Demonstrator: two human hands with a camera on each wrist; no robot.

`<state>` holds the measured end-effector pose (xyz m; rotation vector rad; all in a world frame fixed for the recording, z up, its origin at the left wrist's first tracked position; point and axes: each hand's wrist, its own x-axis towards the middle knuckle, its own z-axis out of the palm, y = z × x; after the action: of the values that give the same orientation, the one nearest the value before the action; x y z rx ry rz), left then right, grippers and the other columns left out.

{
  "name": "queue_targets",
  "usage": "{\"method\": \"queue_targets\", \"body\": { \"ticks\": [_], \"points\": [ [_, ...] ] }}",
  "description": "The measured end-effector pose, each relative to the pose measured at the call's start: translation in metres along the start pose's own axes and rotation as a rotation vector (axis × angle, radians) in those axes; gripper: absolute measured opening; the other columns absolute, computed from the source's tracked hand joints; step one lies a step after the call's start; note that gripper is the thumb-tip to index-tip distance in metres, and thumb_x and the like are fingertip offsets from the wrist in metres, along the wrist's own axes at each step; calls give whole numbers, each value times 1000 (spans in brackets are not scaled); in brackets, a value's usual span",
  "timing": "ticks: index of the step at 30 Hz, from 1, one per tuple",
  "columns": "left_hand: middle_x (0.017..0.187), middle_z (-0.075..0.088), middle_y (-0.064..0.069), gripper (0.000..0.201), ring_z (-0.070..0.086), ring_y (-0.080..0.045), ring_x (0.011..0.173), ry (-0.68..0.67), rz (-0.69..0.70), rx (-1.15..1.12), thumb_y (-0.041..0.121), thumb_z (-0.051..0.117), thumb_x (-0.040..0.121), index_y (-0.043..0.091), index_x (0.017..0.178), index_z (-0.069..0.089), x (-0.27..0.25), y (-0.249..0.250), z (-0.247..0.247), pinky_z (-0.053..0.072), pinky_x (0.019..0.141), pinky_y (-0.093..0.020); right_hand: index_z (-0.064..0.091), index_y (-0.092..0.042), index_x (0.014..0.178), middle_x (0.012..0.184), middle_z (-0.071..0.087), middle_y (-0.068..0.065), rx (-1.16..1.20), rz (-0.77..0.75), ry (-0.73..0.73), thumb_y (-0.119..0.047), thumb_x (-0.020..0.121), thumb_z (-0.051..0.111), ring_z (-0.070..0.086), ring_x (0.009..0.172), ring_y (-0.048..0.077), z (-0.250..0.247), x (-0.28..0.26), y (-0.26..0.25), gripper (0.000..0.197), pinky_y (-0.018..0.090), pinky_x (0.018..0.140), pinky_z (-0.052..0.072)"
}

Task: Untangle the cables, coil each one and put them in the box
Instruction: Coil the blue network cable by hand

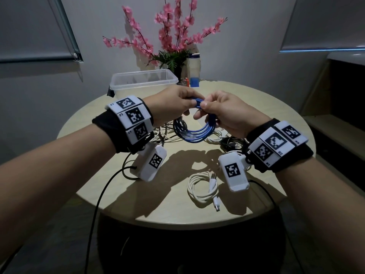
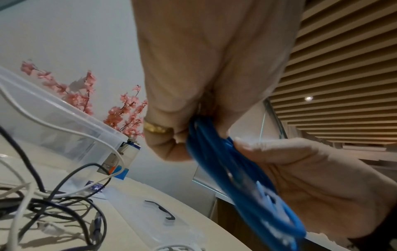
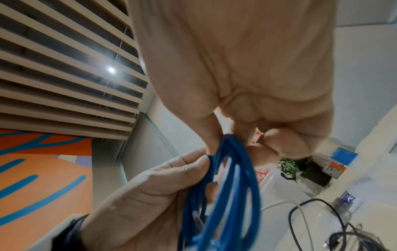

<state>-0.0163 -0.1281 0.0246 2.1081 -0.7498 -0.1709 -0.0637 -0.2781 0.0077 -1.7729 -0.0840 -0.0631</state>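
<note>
Left hand: the left hand is pinching the top of the blue cable coil between curled fingers and thumb, raised above the middle of the table; a gold ring is showing on one finger in the left wrist view.
Right hand: the right hand is gripping the same top part of the coil just beside the left hand, thumb pressing against the strands, other fingers curled.
Blue cable: the blue cable coil is hanging down from both hands in several round loops, with a clear plug lying along its lower strands; it is hanging above the tangle, and whether its lowest loop is touching the tangle cannot be told.
Tangle: loose black and white cables are lying heaped on the table beneath and behind the hands, spreading toward the right edge.
White cable: a coiled white USB cable is lying apart near the front edge of the table, both plugs pointing out of the coil.
Box: the clear plastic box is standing open at the far left edge of the round table; what it holds cannot be told.
Lid: a clear lid with a black clip is lying flat on the table near the box.
Behind the box: pink artificial blossoms are standing at the far edge, with a white bottle just beside them.
</note>
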Motion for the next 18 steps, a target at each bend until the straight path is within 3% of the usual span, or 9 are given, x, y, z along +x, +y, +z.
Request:
{"method": "queue_targets", "body": {
  "ticks": [3, 6, 10, 12, 15, 18],
  "points": [
    [103, 66, -11, 25, 54, -16, 84, -53, -59, -113, 11, 44, 99, 18, 118, 60, -3, -1, -1, 46, 80, -34, 49, -16, 94, 79, 67, 9, 36, 59, -4, -9, 99, 47, 50, 48, 7, -3, -1, 0, 8, 26, 54, 35],
    [107, 59, -4, 33, 53, -15, 83, -81, -139, -299, 20, 35, 103, 16, 132, 50, -8, 2, -5, 48, 73, -32, 59, -14, 106, 82, 66, 6, 44, 89, 10, -13, 100, 45, 51, 63, 11, -7, -2, 1, 15, 30, 66, 42],
    [112, 58, -12, 35, 59, -22, 87, -97, -193, -368, 26, 31, 104, 15, 127, 55, -10, -3, -4, 54, 77, -41, 62, -14, 105, 83, 66, 5, 58, 102, 27, -13, 100, 45, 50, 66, 12, -8, -4, 1, 18, 34, 73, 43],
    [109, 59, -16, 35, 61, -26, 87, -50, -242, -415, 30, 33, 103, 9, 121, 55, -9, -8, -3, 55, 77, -42, 62, -14, 109, 84, 67, 5, 69, 104, 44, -13, 100, 45, 50, 66, 13, -10, -4, 1, 19, 36, 76, 42],
    [98, 61, -13, 19, 61, -24, 85, -53, -268, -445, 23, 43, 101, 12, 109, 54, -10, -12, -4, 56, 65, -32, 54, -14, 121, 86, 69, 6, 83, 119, 82, -12, 99, 48, 53, 69, 14, -12, -3, 0, 24, 36, 73, 42],
    [84, 56, -9, 18, 61, -20, 81, -60, -249, -455, 10, 40, 100, 12, 114, 53, -9, -15, -2, 55, 71, -34, 47, -17, 126, 91, 68, 10, 94, 143, 49, -6, 96, 51, 58, 72, 17, -12, -3, -2, 32, 35, 67, 46]
  ]
}}
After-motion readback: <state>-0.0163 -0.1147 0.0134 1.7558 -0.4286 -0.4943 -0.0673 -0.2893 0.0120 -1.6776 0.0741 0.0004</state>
